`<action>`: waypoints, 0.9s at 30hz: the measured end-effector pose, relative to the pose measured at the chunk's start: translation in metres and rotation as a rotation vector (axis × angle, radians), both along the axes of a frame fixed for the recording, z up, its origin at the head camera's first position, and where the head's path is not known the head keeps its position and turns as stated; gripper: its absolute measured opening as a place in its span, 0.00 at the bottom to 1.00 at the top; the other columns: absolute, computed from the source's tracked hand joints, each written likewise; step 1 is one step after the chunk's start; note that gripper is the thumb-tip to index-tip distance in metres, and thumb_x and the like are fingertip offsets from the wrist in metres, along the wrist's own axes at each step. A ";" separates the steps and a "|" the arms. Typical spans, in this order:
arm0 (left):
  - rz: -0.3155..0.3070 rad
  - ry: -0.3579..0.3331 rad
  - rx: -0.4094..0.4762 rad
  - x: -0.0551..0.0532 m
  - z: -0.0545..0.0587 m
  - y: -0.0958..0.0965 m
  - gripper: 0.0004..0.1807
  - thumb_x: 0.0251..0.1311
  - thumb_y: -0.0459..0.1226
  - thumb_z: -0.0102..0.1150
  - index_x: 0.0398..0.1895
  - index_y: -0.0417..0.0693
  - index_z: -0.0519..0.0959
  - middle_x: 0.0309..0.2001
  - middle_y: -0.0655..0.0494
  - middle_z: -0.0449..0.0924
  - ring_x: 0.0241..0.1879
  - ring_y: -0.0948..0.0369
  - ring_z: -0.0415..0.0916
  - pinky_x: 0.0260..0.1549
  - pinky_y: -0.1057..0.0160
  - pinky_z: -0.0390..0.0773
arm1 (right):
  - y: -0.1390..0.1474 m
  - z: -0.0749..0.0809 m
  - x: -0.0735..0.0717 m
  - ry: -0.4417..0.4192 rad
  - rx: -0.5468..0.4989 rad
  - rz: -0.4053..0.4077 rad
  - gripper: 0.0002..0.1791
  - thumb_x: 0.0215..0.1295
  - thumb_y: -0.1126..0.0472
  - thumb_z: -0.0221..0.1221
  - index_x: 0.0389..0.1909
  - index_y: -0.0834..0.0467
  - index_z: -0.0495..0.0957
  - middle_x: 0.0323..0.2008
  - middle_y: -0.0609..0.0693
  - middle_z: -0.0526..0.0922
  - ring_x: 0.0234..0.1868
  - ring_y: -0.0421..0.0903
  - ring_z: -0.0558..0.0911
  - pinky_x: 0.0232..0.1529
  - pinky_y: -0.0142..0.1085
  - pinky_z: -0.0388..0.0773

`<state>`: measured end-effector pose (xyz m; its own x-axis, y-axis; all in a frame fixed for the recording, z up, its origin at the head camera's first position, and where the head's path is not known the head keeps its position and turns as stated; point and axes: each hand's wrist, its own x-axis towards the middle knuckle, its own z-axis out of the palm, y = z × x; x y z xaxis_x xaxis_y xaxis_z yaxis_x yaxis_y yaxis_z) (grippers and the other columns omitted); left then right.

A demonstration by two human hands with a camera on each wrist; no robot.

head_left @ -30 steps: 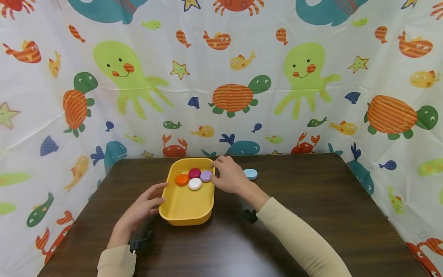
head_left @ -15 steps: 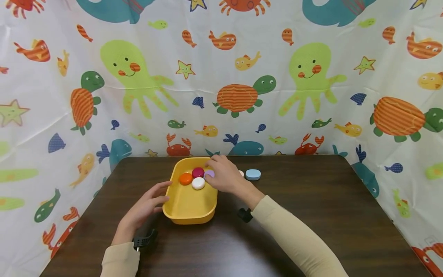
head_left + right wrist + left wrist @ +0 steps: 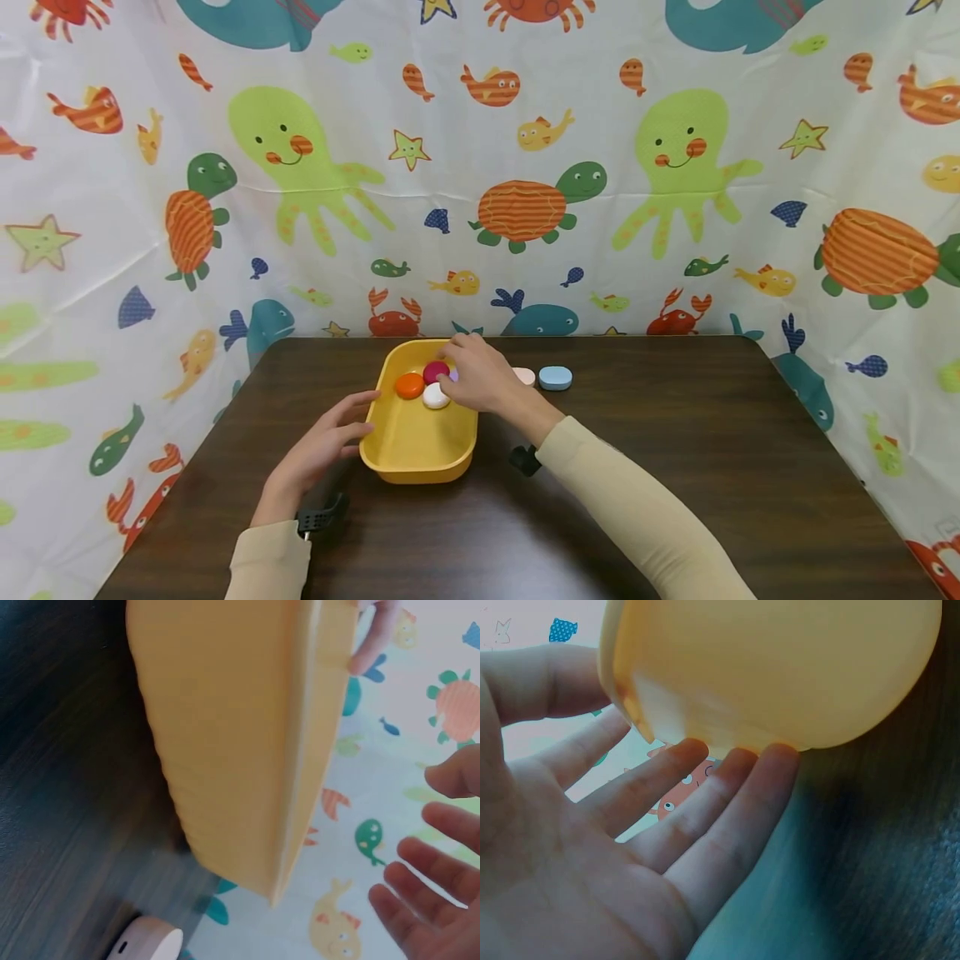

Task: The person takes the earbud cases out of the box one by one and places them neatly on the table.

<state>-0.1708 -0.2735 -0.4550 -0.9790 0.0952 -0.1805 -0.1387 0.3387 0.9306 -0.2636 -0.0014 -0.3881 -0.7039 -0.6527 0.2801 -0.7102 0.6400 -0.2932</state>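
A yellow plastic tub [image 3: 417, 442] stands on the table. Grouped toward its far end are smooth rounded pieces: orange [image 3: 409, 385], magenta [image 3: 436, 372], white [image 3: 436, 396] and a purple one [image 3: 453, 375], mostly hidden. My left hand [image 3: 324, 443] is at the tub's left side; in the left wrist view its extended fingers touch the yellow wall [image 3: 780, 667]. Over the tub's far right edge reaches my right hand [image 3: 482, 373]. The right wrist view shows that hand's fingers [image 3: 427, 862] spread and loosely bent, holding nothing, apart from the wall.
Right of the tub, on the dark wooden table [image 3: 675, 433], lie a pale pink piece [image 3: 525, 377] and a light blue piece [image 3: 556, 377]. A white curtain [image 3: 480, 292] printed with sea animals hangs behind the table and along its sides.
My right hand has moved left and farther over the tub, covering most of the purple piece. The pale pink piece has come into sight behind it. My left hand stays at the tub's side.
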 end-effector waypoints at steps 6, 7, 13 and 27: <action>-0.001 -0.002 -0.002 0.000 0.000 0.000 0.34 0.74 0.40 0.53 0.79 0.51 0.55 0.78 0.39 0.51 0.71 0.39 0.61 0.63 0.43 0.73 | -0.008 -0.006 -0.006 -0.032 0.052 0.032 0.18 0.68 0.52 0.63 0.56 0.53 0.82 0.53 0.49 0.79 0.53 0.47 0.74 0.57 0.36 0.77; 0.001 0.000 -0.003 0.000 0.000 0.000 0.33 0.74 0.40 0.53 0.79 0.51 0.56 0.78 0.40 0.51 0.71 0.39 0.61 0.63 0.43 0.73 | -0.009 -0.007 -0.007 -0.037 0.064 0.036 0.19 0.68 0.52 0.62 0.57 0.53 0.82 0.55 0.49 0.79 0.55 0.47 0.74 0.58 0.37 0.77; 0.008 -0.002 -0.007 0.001 0.000 0.000 0.34 0.74 0.41 0.54 0.79 0.52 0.56 0.78 0.41 0.51 0.71 0.40 0.61 0.63 0.43 0.72 | -0.018 -0.015 -0.012 -0.094 0.141 0.058 0.21 0.69 0.51 0.62 0.60 0.52 0.80 0.62 0.50 0.77 0.63 0.48 0.72 0.65 0.41 0.73; 0.007 -0.007 0.003 0.002 0.001 0.000 0.33 0.74 0.41 0.53 0.79 0.52 0.56 0.78 0.41 0.52 0.71 0.40 0.61 0.63 0.43 0.72 | -0.031 -0.035 -0.013 -0.130 0.252 0.096 0.29 0.70 0.49 0.61 0.69 0.53 0.74 0.67 0.49 0.74 0.67 0.49 0.71 0.70 0.42 0.68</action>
